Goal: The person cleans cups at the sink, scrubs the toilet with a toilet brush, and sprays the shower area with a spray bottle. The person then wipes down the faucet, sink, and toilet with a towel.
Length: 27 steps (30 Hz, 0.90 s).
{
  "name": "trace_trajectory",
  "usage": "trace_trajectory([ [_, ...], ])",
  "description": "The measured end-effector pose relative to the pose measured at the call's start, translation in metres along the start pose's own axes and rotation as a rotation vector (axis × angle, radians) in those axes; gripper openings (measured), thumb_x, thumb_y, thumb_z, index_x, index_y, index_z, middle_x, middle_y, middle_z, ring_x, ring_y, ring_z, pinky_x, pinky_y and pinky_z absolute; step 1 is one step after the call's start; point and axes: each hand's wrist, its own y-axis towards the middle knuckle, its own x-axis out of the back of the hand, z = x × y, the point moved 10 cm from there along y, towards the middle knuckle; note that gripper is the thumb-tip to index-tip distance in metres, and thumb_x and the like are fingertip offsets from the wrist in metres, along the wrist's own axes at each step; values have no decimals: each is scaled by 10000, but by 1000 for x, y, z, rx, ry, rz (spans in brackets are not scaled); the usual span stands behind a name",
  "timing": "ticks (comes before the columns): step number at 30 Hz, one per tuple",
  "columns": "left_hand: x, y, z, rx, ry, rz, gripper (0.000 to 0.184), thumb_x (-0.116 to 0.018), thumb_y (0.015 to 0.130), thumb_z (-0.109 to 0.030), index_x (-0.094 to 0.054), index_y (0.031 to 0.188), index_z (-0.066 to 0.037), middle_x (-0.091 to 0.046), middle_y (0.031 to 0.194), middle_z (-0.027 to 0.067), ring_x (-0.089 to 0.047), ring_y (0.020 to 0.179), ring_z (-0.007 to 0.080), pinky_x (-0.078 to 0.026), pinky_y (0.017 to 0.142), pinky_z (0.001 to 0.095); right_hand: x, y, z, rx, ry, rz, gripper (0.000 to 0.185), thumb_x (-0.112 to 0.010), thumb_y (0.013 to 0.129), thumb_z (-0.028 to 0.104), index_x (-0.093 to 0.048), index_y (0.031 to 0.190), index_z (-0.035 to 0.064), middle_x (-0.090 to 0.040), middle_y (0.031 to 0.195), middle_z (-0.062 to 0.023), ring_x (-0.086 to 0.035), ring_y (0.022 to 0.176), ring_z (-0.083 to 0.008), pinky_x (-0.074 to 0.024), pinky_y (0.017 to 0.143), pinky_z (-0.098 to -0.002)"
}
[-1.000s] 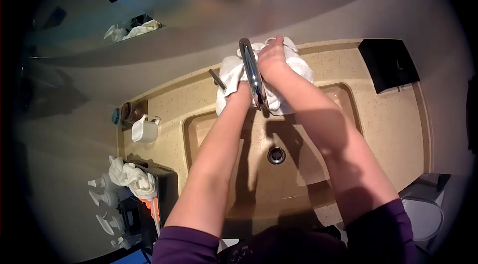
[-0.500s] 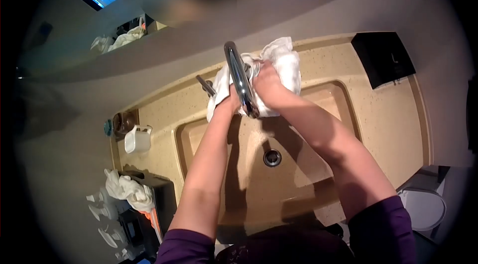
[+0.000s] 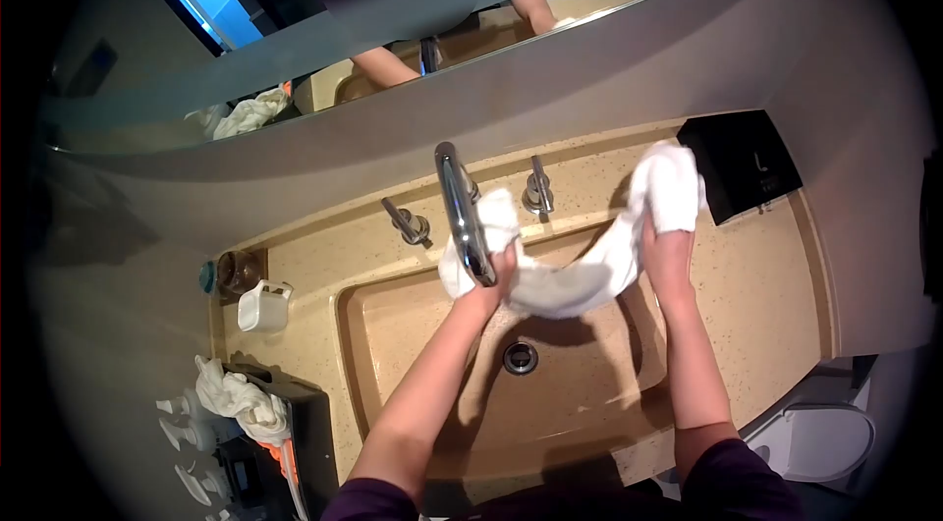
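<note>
A white cloth (image 3: 565,290) hangs in a sagging curve between my two hands above the basin. My left hand (image 3: 499,274) is closed on its left end, just behind the spout of the chrome faucet (image 3: 458,212), which hides part of the fingers. At the right rim of the sink (image 3: 471,457), my right hand (image 3: 669,251) grips the other end. Bunched cloth covers those fingers, close to a black box (image 3: 742,167). Two metal tap handles, the left one (image 3: 408,226) and the right one (image 3: 538,189), flank the faucet on the counter.
On the left of the counter stand a white pitcher (image 3: 263,308) and a brown jar (image 3: 239,272). A black caddy (image 3: 312,433) with crumpled white cloths (image 3: 241,398) and pump bottles sits lower left. A mirror (image 3: 550,15) runs along the back; a toilet (image 3: 820,440) is at lower right.
The cloth has come off the counter behind the faucet, uncovering the tap handles. My right hand has swung right with one end, my left hand has drawn back toward the basin.
</note>
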Motion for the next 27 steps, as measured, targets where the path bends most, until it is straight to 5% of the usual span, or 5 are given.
trace_trajectory([
  [11,-76,44,28,471,258,807,299,-419,827,-140,-564,1057,-17,-574,1038,225,-528,1000,362,-399,891,395,-138,43,-71,130,-656,530,405,-507,792,98,-516,1197,121,-456,1142,-113,-411,1121,-264,-337,909,-487],
  [13,-32,58,-24,-170,365,148,272,-447,819,-95,-569,1054,-32,-571,1008,210,-529,981,355,-412,864,416,-108,50,-103,-31,-688,460,397,-532,782,111,-536,1179,122,-455,1143,-113,-398,1130,-253,-327,913,-507],
  [17,-53,64,10,-28,108,274,391,-498,776,12,-501,1163,-40,-534,1118,179,-481,1069,350,-351,957,365,-92,61,-84,-263,1,183,397,-586,779,180,-540,1164,97,-474,1108,-123,-417,1116,-266,-319,947,-452],
  [19,-43,78,-4,169,-73,272,414,-477,840,-73,-442,1251,-42,-455,1249,214,-444,1144,316,-376,920,359,-160,52,-29,198,-461,540,349,-483,859,143,-524,1204,169,-484,1118,-96,-431,1104,-248,-337,914,-437],
  [27,-1,88,-32,412,-334,100,348,-389,901,-208,-513,1158,-10,-544,1148,182,-509,1069,309,-387,925,353,-71,79,-92,-94,-671,399,330,-481,866,335,-521,1175,227,-464,1179,-85,-426,1120,-212,-324,920,-395],
])
